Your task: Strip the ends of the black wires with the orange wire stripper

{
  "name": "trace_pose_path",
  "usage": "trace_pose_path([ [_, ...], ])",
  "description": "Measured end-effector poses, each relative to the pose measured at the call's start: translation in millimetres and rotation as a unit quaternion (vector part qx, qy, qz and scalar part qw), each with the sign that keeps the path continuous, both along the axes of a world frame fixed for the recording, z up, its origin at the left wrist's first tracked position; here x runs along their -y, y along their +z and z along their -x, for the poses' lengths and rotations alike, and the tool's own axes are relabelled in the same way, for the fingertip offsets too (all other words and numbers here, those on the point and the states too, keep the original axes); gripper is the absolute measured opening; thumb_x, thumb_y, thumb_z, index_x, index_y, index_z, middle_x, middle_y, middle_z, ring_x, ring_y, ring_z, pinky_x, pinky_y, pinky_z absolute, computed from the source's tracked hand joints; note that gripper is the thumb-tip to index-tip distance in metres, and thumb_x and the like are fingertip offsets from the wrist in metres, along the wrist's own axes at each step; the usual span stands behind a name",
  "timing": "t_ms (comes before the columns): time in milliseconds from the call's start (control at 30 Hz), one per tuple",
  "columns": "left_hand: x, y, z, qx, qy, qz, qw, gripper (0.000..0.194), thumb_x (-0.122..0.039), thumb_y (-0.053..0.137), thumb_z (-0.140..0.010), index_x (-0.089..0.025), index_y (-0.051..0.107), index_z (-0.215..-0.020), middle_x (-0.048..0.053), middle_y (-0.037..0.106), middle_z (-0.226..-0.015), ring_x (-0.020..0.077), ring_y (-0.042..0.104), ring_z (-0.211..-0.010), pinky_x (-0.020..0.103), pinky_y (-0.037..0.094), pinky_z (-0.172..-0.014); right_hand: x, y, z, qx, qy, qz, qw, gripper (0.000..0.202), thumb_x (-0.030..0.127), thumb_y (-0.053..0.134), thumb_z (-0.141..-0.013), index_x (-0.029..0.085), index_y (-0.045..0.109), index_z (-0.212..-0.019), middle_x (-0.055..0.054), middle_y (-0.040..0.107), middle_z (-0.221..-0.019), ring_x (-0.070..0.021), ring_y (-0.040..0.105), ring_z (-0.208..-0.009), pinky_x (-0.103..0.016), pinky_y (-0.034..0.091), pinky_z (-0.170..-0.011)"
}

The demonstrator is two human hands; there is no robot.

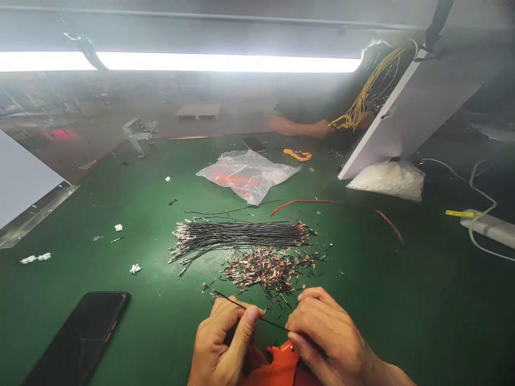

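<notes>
A thin black wire (274, 323) with a metal terminal at its left end runs slantwise between my hands. My left hand (229, 343) is closed, pinching the wire between thumb and forefinger. The wire's other end goes into the closed fingers of my right hand (330, 338). Below the wire, between both palms, shows an orange tool (281, 364) like a wire stripper; its lower part is out of frame, and which hand bears it I cannot tell. Just beyond my fingers lies a pile of short wire scraps (267, 271), with a bundle of black wires (241, 235) behind it.
A black phone (76, 338) lies at left on the green table (402, 300). Farther back are a clear plastic bag (249, 174), a yellow tool (298, 155), a bag of white pieces (388, 179) and a slanted white panel (382, 118). Another person's arm (298, 126) is across the table.
</notes>
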State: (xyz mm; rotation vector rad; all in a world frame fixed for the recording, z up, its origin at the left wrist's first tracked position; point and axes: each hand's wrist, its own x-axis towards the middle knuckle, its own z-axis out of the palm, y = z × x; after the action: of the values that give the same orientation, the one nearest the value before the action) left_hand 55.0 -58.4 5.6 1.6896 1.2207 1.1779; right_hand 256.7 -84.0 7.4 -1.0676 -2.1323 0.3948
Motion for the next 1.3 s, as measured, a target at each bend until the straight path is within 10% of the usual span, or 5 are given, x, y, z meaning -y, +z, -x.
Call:
trace_pose_path([
  [133,-3,14.2,14,-0.176,-0.013,-0.208,0.962,0.037,-0.021,0.062,-0.091,-0.022,0.058,-0.054,-0.004,0.053,-0.046,0.0109,0.048,-0.047,0.025,0.043,-0.053,-1,-2.5,-2,0.002,-0.045,-0.014,0.999,0.019,0.003,0.045,-0.09,0.018,0.054,-0.083,0.0,0.06,-0.066,-0.0149,0.05,-0.059,-0.038,0.041,-0.075],
  [333,0,14.8,10,-0.301,0.033,-0.503,0.809,0.013,-0.017,0.067,-0.088,-0.028,0.072,-0.089,-0.003,0.077,-0.094,0.0143,0.062,-0.097,0.03,0.036,-0.1,1,-6.0,-1,0.03,-0.01,-0.053,0.998,0.018,0.005,0.047,-0.091,0.016,0.06,-0.085,-0.001,0.068,-0.074,-0.0159,0.057,-0.067,-0.042,0.035,-0.088],
  [667,-19,8.6,13,-0.331,-0.16,-0.443,0.817,0.02,-0.005,0.049,-0.091,-0.009,0.068,-0.098,0.001,0.064,-0.062,0.014,0.054,-0.053,0.028,0.041,-0.052,1,-9.7,-3,-0.001,-0.052,-0.054,0.997,0.018,0.003,0.047,-0.091,0.017,0.058,-0.091,-0.001,0.067,-0.075,-0.0158,0.056,-0.067,-0.043,0.036,-0.088],
  [1000,-10,4.4,4,-0.324,-0.071,-0.428,0.841,0.023,-0.024,0.05,-0.097,-0.015,0.066,-0.109,0.004,0.076,-0.093,0.0209,0.067,-0.09,0.036,0.049,-0.089,-2,-8.4,-5,0.021,-0.034,-0.073,0.997,0.016,0.008,0.048,-0.094,0.021,0.056,-0.089,0.003,0.068,-0.071,-0.0149,0.058,-0.065,-0.04,0.035,-0.089],
  [1300,-11,-6.4,12,-0.331,-0.1,-0.422,0.838,0.021,-0.012,0.047,-0.094,-0.013,0.063,-0.107,-0.003,0.054,-0.056,0.0119,0.049,-0.044,0.026,0.032,-0.04,0,-5.3,-3,0.013,-0.041,-0.031,0.999,0.018,0.01,0.046,-0.096,0.02,0.06,-0.09,0.0,0.066,-0.073,-0.0163,0.057,-0.068,-0.043,0.039,-0.086],
])
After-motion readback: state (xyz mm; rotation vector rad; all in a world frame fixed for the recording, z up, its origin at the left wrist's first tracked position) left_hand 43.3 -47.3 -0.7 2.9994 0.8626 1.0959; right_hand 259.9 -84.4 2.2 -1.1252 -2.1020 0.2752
